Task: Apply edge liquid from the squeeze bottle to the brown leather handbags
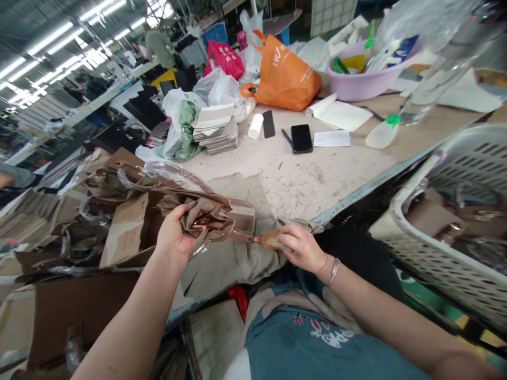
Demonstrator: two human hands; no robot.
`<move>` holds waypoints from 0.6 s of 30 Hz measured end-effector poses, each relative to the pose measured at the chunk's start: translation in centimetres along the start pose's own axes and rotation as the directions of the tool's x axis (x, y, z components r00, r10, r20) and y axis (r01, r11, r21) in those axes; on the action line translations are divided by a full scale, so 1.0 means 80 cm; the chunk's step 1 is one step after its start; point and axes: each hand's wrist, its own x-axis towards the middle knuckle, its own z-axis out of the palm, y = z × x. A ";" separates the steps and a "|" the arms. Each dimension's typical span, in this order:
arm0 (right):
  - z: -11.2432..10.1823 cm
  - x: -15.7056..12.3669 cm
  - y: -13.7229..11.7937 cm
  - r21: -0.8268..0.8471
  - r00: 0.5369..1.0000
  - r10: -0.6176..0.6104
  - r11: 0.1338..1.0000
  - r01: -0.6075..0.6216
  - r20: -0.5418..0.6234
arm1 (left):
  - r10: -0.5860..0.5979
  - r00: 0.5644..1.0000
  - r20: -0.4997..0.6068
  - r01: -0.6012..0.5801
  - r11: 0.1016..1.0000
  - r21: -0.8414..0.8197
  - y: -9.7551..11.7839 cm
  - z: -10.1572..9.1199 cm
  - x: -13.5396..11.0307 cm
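Note:
My left hand [176, 232] is closed around a brown handbag [222, 214], gripping its crumpled taupe lining and a plastic-wrapped handle near the table's front edge. My right hand [301, 245] is closed on a small amber-handled tool [268, 240], whose tip touches the bag's right end. Under both lies taupe fabric [237, 258] spread over the table edge. A bracelet sits on my right wrist.
Cardboard boxes with more brown bags [114, 211] crowd the left. A white slatted basket [443, 232] stands at right. On the table [317, 174] lie a black phone [301, 138], card stack [216, 129], orange bag [285, 71], lilac basin [368, 79]. People work far left.

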 end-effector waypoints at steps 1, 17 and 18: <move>0.001 0.000 0.000 -0.013 1.000 0.001 1.000 -0.001 -0.003 | 0.006 1.000 0.013 -0.006 1.000 0.000 -0.001 0.000 -0.001; 0.007 0.005 0.015 0.124 0.976 0.176 0.979 -0.161 -0.124 | 0.012 0.987 0.158 -0.008 1.000 -0.029 0.000 0.017 0.016; 0.008 0.006 0.017 0.122 0.974 0.181 0.979 -0.165 -0.137 | 0.011 0.986 0.169 -0.005 0.999 -0.033 0.000 0.017 0.017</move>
